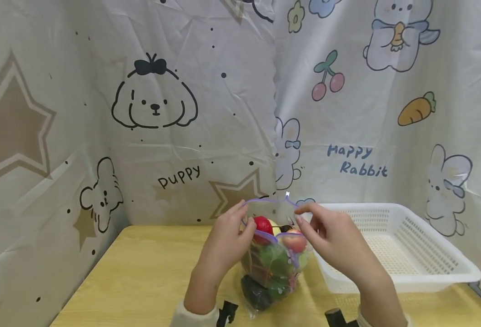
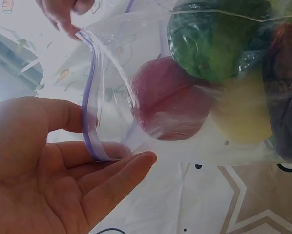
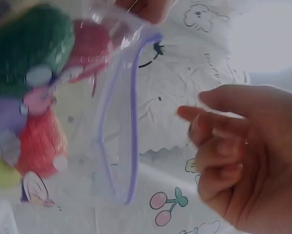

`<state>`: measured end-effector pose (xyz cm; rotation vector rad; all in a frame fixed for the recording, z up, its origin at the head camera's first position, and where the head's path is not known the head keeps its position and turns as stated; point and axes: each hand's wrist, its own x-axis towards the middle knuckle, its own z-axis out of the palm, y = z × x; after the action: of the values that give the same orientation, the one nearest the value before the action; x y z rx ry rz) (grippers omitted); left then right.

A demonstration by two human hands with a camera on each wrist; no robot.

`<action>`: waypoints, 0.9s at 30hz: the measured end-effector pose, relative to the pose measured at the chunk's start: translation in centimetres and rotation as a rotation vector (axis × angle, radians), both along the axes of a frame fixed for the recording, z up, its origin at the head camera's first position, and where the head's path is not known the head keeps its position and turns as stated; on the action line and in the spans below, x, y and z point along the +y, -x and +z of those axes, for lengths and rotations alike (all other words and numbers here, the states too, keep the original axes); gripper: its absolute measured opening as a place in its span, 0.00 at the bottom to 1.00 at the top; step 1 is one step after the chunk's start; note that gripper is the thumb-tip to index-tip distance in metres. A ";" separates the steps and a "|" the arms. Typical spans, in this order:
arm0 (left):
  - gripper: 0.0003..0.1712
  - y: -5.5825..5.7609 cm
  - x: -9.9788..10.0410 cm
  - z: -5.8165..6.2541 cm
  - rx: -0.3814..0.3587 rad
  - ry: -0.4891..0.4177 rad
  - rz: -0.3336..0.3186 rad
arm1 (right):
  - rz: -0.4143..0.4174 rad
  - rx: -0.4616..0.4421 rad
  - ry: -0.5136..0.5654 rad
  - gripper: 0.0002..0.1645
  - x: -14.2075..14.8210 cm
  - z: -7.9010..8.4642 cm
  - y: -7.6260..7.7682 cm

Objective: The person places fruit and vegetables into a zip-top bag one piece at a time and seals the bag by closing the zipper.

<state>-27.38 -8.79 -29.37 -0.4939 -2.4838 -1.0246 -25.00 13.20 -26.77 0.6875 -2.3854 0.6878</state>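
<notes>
A clear zip bag (image 1: pixel 271 272) with a purple rim stands upright on the table, its mouth gaping. Through the film show a round red fruit (image 1: pixel 263 225), a pinkish-red apple-like fruit (image 1: pixel 295 241), something large and green, and a dark oval piece (image 1: pixel 256 292) low down. My left hand (image 1: pixel 230 234) grips the left end of the rim (image 2: pixel 90 107), with fingers on both sides of the film. At the mouth's right side is my right hand (image 1: pixel 336 234); the right wrist view shows its partly curled fingers (image 3: pixel 219 151) apart from the purple rim (image 3: pixel 135 102), holding nothing.
A white plastic basket (image 1: pixel 433 284) with slotted walls stands to the right of the bag, close to my right forearm. The light wooden table (image 1: pixel 142 272) stretches left. Printed cloth (image 1: pixel 224 150) hangs at the back and sides.
</notes>
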 end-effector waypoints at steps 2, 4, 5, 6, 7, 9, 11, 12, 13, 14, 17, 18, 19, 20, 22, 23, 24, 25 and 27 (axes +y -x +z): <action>0.24 -0.1 0.2 -0.4 0.001 -0.002 0.002 | -0.004 -0.061 -0.011 0.07 0.1 -0.8 -0.6; 0.22 -0.2 0.3 -0.7 0.002 -0.011 0.008 | 0.005 -0.118 -0.032 0.10 0.0 -1.5 -0.9; 0.21 -0.2 0.3 -0.8 0.009 -0.015 0.015 | 0.010 -0.147 -0.040 0.12 -0.1 -1.8 -1.0; 0.20 -0.3 0.3 -0.9 0.024 -0.020 0.023 | 0.016 -0.175 -0.052 0.15 -0.4 -2.0 -1.1; 0.19 -0.3 0.4 -0.9 0.038 -0.027 0.033 | 0.018 -0.195 -0.066 0.17 -0.6 -2.2 -1.1; 0.20 -0.4 0.4 -0.8 0.060 -0.052 0.060 | 0.021 -0.211 -0.088 0.19 -1.4 -2.4 -1.0; 0.22 -0.4 0.4 -0.6 0.088 -0.071 0.087 | 0.014 -0.222 -0.100 0.20 -2.0 -2.4 -0.9; 0.22 -0.5 0.4 -0.5 0.092 -0.082 0.098 | 0.009 -0.221 -0.099 0.19 -2.1 -2.4 -0.8; 0.23 -0.5 0.5 -0.4 0.087 -0.093 0.109 | 0.003 -0.219 -0.085 0.19 -2.3 -2.4 -0.8; 0.25 -0.6 0.6 -0.3 0.082 -0.102 0.119 | -0.009 -0.222 -0.068 0.19 -2.4 -2.4 -0.8; 0.25 -0.9 0.8 -0.1 0.060 -0.117 0.144 | -0.054 -0.251 0.013 0.21 -2.4 -2.6 -0.7; 0.25 -1.0 0.8 0.0 0.050 -0.124 0.149 | -0.064 -0.252 0.040 0.22 -2.4 -2.7 -0.6; 0.25 -1.2 0.9 0.1 0.044 -0.133 0.152 | -0.075 -0.257 0.070 0.24 -2.4 -2.8 -0.5; 0.24 -1.4 1.0 0.2 0.043 -0.139 0.153 | -0.090 -0.263 0.097 0.24 -2.4 -2.8 -0.4; 0.21 -1.7 1.2 0.4 0.043 -0.151 0.153 | -0.110 -0.252 0.142 0.23 -2.4 -2.9 -0.1; 0.18 -1.9 1.3 0.6 0.049 -0.152 0.150 | -0.112 -0.245 0.160 0.22 -2.3 -2.9 0.0; 0.17 -2.0 1.4 0.7 0.053 -0.154 0.149 | -0.100 -0.237 0.180 0.19 -2.3 -2.9 0.1; 0.16 -2.2 1.5 0.9 0.054 -0.156 0.149 | -0.092 -0.234 0.195 0.16 -2.2 -2.9 0.2; 0.15 -2.4 1.5 1.1 0.045 -0.153 0.145 | -0.064 -0.219 0.199 0.10 -2.0 -2.9 0.4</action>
<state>-25.00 -7.25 -28.23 -0.2822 -2.3409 -1.1210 -25.36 11.18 -29.65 0.4700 -2.4781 1.0012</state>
